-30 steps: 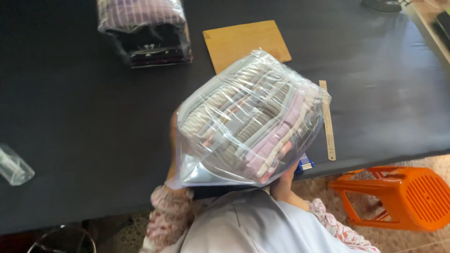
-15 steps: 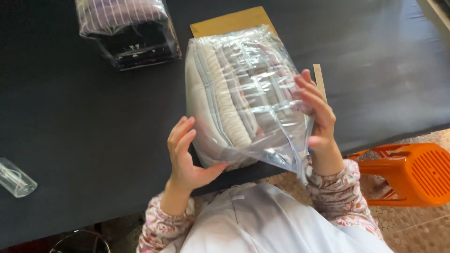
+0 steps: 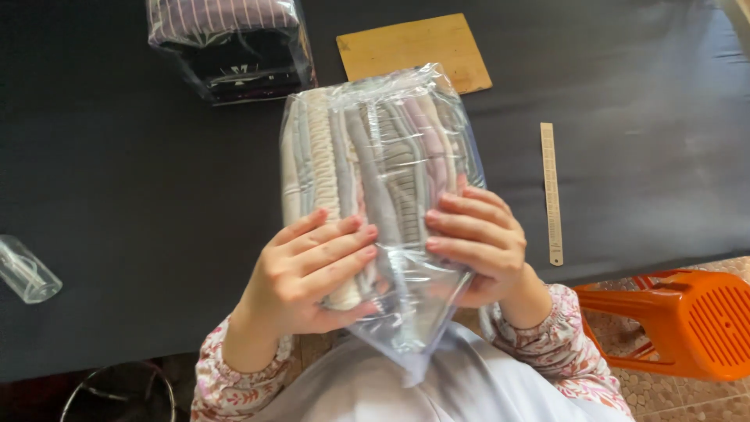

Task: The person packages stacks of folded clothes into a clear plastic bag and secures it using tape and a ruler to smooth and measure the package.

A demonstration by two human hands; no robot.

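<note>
Fingers (image 3: 332, 242) of the left hand (image 3: 301, 273) are curling over the front of the bag (image 3: 375, 180) of folded cloths at frame centre, while the right hand (image 3: 480, 242) is gripping its other side, both closing on it above the counter (image 3: 117, 172). Behind, a second bag (image 3: 230, 43) is lying upper left, beside a board (image 3: 414, 51); a ruler (image 3: 551, 191) is lying right.

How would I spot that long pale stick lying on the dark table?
Start at the dark table, then look to the right of the clear bag of folded clothes held in both hands. The pale ruler lies there alone, pointing away from the person. It is thin and strip-like, unlike the broad brown board farther up.
</note>
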